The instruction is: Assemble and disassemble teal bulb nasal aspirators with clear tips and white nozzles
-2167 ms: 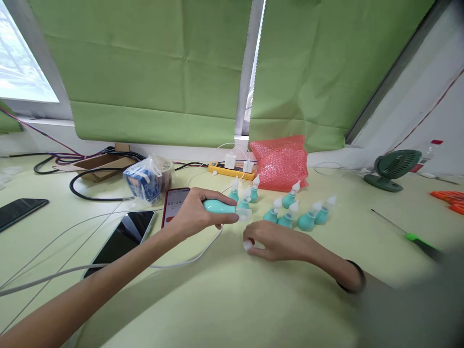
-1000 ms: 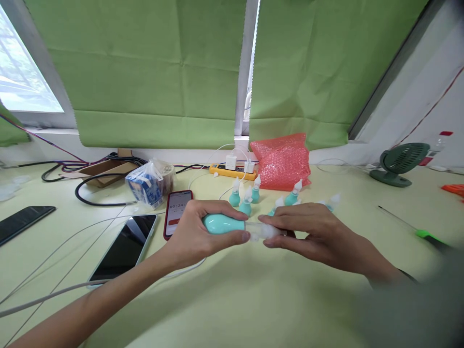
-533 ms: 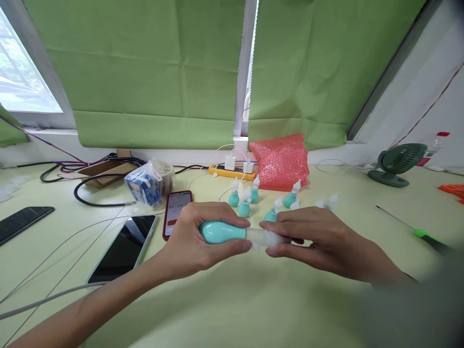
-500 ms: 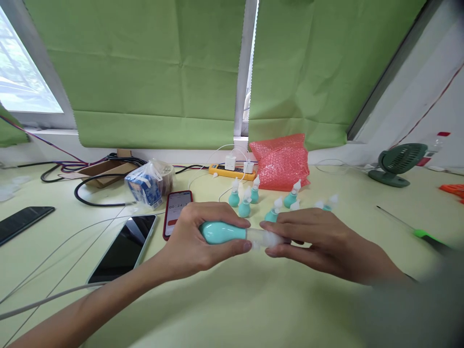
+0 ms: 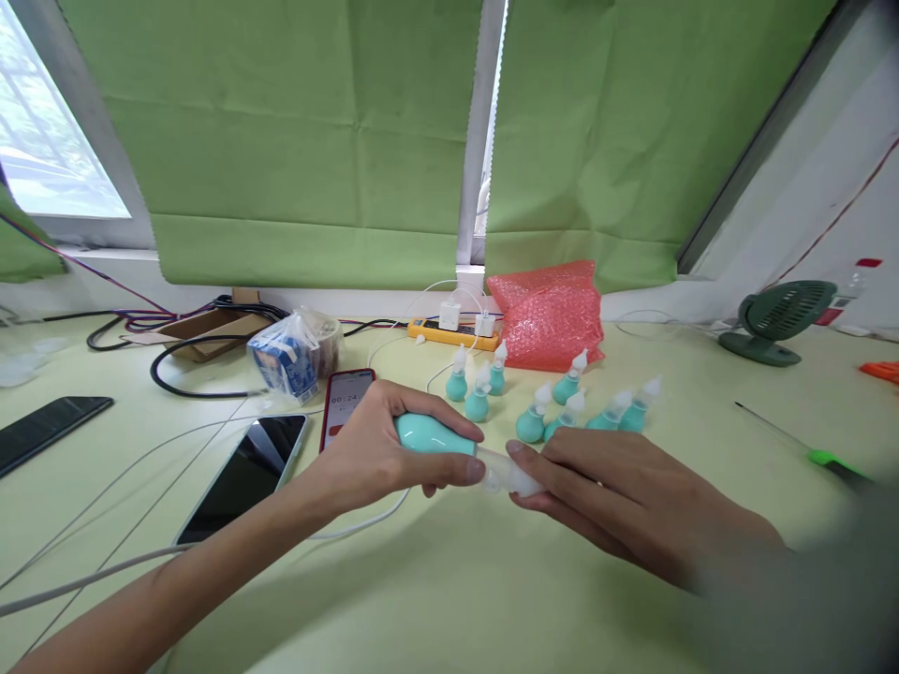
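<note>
Held over the table is a bulb nasal aspirator (image 5: 434, 434), with a glossy teal bulb on the left and a clear, whitish tube and tip on the right. My left hand (image 5: 372, 449) is closed around the bulb, its thumb and forefinger near the collar. At the other end, my right hand (image 5: 604, 487) pinches the clear tip, and its fingers hide the very end. The aspirator tilts slightly down to the right. Behind my hands stand several similar small teal aspirators (image 5: 477, 402) with clear tips, some close to my right knuckles.
A red-cased phone (image 5: 344, 398) showing a timer and a white-edged phone (image 5: 245, 477) lie left. A yellow power strip (image 5: 449, 334) and pink bubble-wrap bag (image 5: 548, 318) stand behind. A green fan (image 5: 779, 318) and green-handled screwdriver (image 5: 829, 459) are right. Cables cross the left side.
The aspirator has tilted, its clear end now lower. My right hand has turned and dropped slightly, uncovering more of the small aspirators behind it. Both hands keep their hold.
</note>
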Demonstrator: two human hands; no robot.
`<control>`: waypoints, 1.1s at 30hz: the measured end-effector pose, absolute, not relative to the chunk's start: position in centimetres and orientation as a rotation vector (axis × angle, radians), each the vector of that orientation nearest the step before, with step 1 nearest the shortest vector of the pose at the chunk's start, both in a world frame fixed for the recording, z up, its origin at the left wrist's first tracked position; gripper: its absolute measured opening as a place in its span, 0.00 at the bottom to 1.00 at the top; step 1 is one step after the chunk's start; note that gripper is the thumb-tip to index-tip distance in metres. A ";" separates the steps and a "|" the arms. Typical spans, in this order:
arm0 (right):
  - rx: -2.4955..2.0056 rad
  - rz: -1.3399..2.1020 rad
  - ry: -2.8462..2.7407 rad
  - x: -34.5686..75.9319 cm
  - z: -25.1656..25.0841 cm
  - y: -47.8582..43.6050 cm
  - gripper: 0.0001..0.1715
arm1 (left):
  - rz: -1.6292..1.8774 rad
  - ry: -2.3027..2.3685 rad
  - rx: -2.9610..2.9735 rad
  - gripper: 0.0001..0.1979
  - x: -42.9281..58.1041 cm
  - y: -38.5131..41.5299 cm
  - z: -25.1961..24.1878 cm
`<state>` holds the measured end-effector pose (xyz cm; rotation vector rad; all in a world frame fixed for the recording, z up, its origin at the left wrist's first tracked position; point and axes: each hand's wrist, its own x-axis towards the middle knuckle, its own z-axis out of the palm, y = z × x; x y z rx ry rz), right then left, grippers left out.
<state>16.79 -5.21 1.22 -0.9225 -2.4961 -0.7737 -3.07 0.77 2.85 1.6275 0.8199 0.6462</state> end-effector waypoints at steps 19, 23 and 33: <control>-0.875 -0.498 -2.399 17.0 1.6 -4.6 0.13 | 0.729 0.754 1.518 0.08 -2.9 0.6 2.1; -0.807 -0.295 -2.309 16.8 1.0 -3.5 0.13 | 0.784 0.751 1.590 0.07 -2.9 -0.3 2.4; -0.654 -0.046 -2.101 16.6 1.4 -3.4 0.17 | 0.810 0.797 1.961 0.12 -3.8 -0.6 3.9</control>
